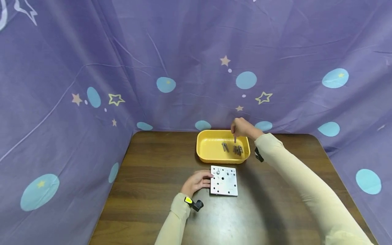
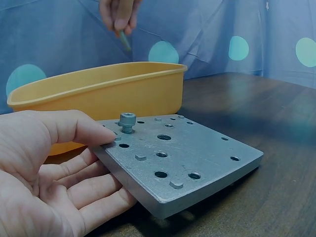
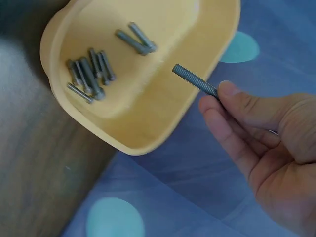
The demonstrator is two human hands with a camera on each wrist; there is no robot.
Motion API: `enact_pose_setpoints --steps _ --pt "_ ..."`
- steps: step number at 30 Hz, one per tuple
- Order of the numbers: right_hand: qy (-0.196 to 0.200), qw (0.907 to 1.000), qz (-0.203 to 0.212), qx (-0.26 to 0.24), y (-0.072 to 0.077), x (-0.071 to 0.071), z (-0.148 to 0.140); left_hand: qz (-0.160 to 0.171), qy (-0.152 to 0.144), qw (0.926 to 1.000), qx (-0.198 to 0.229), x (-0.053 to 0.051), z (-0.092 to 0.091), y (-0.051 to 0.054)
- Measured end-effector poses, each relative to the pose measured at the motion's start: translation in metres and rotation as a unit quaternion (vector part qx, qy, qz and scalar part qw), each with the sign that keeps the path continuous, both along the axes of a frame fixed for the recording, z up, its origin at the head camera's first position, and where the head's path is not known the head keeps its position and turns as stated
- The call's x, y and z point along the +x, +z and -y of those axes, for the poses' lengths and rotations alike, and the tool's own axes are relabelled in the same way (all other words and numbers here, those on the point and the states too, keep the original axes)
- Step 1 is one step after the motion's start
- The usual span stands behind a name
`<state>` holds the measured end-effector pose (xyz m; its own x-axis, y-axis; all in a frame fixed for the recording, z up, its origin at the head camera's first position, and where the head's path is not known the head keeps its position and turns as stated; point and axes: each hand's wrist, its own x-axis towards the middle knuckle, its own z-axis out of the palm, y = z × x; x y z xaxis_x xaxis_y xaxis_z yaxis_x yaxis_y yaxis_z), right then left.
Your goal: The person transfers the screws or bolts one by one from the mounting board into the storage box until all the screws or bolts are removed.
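My left hand (image 1: 197, 182) grips the left edge of a silvery metal plate (image 2: 197, 153), thumb on top and fingers beneath, and tilts it slightly off the table. Holes dot the plate, along with several small raised pegs. One socket-head bolt (image 2: 127, 122) stands upright in it near my thumb. Over the back right of a yellow tray (image 1: 211, 160), my right hand (image 1: 242, 127) pinches a threaded bolt (image 3: 195, 80) between thumb and fingers, its threaded end pointing out; the fingers cover its other end. Several loose bolts (image 3: 91, 76) lie in the tray.
The dark wooden table (image 1: 153, 163) carries the tray behind the plate. A purple curtain (image 1: 183, 61) with stars and blue spots hangs along the table's back and left. Two more bolts (image 3: 137, 38) lie apart from the main cluster in the tray.
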<state>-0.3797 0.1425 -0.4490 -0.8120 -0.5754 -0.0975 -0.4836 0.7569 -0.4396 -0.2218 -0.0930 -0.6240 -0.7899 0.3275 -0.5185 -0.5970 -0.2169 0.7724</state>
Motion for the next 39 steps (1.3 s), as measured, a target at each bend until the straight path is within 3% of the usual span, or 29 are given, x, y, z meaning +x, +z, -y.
enact_pose_setpoints --steps 8,15,24,32,39 --pt "-0.013 0.9978 0.043 0.049 -0.041 -0.016 0.011 0.0 0.003 0.9999 -0.013 0.006 0.0 0.0" --pt "-0.028 0.9931 0.094 0.065 -0.064 -0.018 0.019 0.007 0.007 0.9998 -0.017 0.009 0.0 -0.001" --pt "-0.044 0.9917 0.08 0.091 -0.093 -0.026 0.019 -0.001 0.003 0.9998 -0.019 0.007 -0.006 -0.001" --pt "-0.049 0.9926 0.068 0.087 -0.102 -0.031 0.022 0.0 0.006 0.9999 -0.015 0.0 -0.004 0.001" --pt "-0.046 0.9939 0.073 0.069 -0.091 -0.027 0.019 -0.001 0.004 0.9999 -0.016 -0.001 -0.003 0.001"
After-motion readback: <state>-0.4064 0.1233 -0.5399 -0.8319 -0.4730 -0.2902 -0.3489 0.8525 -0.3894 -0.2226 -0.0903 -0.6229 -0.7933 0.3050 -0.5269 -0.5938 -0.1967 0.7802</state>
